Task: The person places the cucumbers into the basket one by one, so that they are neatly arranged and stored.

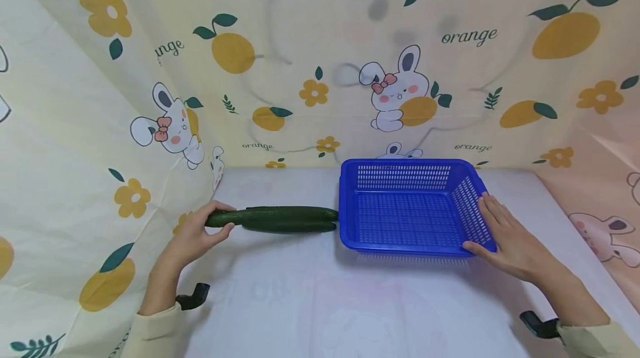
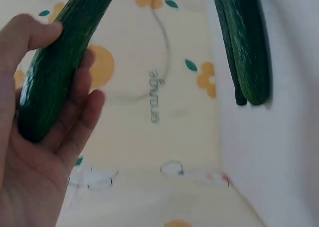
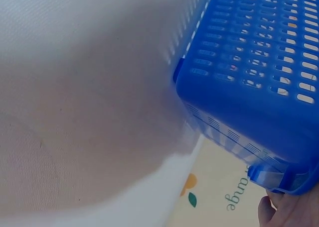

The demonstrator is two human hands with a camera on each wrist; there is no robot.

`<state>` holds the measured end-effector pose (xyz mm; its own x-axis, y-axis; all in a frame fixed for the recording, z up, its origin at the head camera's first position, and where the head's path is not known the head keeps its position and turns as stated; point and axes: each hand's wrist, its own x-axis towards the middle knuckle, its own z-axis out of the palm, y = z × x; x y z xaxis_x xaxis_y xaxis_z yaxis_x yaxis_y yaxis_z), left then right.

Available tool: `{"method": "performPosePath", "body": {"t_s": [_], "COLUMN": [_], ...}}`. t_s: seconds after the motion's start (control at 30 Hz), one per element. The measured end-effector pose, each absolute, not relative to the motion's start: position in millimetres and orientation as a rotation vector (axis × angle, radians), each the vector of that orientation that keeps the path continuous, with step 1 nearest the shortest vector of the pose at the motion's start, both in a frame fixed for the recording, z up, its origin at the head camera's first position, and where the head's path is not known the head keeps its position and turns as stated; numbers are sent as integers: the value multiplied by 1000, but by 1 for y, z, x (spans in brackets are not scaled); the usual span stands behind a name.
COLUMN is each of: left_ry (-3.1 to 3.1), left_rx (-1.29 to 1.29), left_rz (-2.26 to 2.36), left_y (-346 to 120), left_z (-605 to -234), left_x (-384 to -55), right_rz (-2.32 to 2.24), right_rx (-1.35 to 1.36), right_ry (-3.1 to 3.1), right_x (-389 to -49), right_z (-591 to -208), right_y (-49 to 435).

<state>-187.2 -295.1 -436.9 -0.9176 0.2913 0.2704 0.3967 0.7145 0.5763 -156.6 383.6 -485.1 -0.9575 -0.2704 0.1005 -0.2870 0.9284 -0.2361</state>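
In the head view my left hand [image 1: 197,233] grips the near end of a dark green cucumber [image 1: 222,218], thumb on one side and fingers on the other. The left wrist view shows this cucumber [image 2: 60,62] raised against the palm, apart from two other cucumbers [image 2: 246,53] on the white surface. Those lie side by side, their far ends close to a blue plastic basket [image 1: 352,247]. My right hand [image 1: 512,241] rests on the basket's right rim with its fingers extended and thumb spread at the front corner. Part of that hand shows by the rim in the right wrist view.
A white cloth-like surface [image 1: 310,291] lies beneath the basket and cucumbers. Behind it rises a printed curtain [image 1: 300,58] with rabbits and oranges, which also closes in the left and right sides. Black straps [image 1: 192,297] sit at both wrists.
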Motion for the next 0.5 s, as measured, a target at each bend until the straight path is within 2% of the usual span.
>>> {"method": "performPosePath", "body": {"t_s": [0.23,0.5], "left_ry": [-2608,-2542], "left_rx": [-485,-644], "left_rz": [-1040,-1167], "left_y": [-268,-217], "left_z": [-426,-422], "left_x": [-189,-200], "right_rz": [386,405], "right_rx": [426,438], "right_ry": [-3021,-3014], "right_x": [-158,-157], "right_z": [-486,-485], "right_y": [383,383]}}
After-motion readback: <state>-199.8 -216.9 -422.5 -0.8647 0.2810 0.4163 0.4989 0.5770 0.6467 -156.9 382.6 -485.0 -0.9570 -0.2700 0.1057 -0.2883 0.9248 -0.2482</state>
